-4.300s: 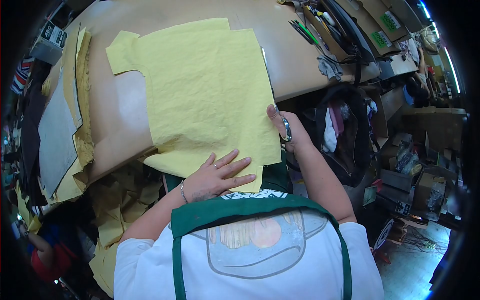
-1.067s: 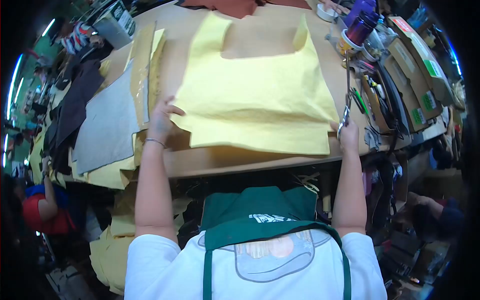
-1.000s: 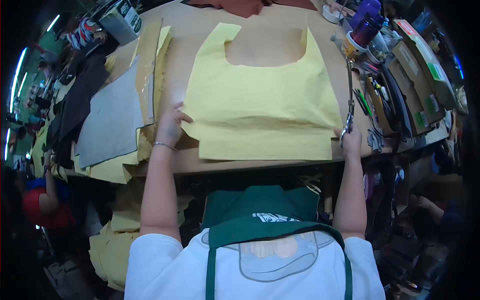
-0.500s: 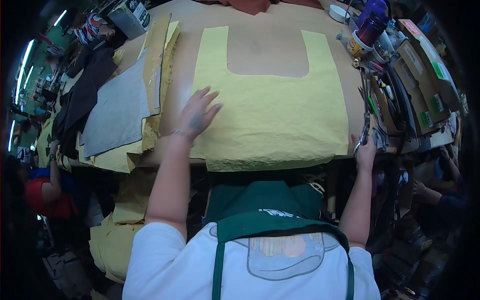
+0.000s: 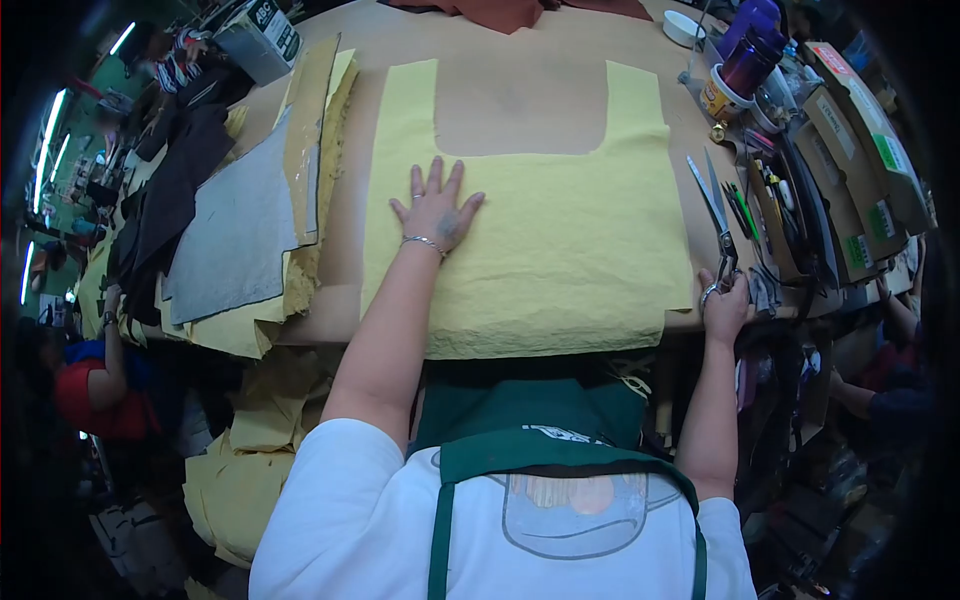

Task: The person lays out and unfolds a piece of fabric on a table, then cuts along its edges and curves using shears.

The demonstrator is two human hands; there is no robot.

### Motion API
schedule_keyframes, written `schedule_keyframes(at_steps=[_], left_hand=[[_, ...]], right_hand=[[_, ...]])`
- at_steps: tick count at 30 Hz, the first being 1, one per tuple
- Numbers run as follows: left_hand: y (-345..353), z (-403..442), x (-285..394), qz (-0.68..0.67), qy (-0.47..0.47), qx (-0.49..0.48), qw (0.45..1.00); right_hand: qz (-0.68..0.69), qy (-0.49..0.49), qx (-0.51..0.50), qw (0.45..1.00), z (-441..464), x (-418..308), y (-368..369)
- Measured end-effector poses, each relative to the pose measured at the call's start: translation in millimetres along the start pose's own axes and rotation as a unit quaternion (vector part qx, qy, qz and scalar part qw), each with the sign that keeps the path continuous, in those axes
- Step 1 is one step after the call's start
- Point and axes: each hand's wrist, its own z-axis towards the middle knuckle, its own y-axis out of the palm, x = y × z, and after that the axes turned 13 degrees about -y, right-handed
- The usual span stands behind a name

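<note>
On the worktop, the yellow sheet is spread, its near edge hanging over the front, and the left hand is rested upon it, fingers apart and grip released, probably so that flatness is kept. By the right hand, the scissors are grasped beside the sheet, perhaps so that snagging is avoided.
</note>
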Motion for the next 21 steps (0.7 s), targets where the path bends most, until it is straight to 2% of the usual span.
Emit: schedule_keyframes(at_steps=[15, 21], left_hand=[[4.0, -24.5, 17.6, 0.010, 0.002, -0.007, 1.000], [9.4, -59.1, 46.7, -0.032, -0.026, -0.040, 0.998]], right_hand=[[0.002, -0.015, 0.009, 1.000, -2.0, 1.0, 1.7], [0.084, -0.020, -0.017, 0.996, -2.4, 21.5, 4.0]])
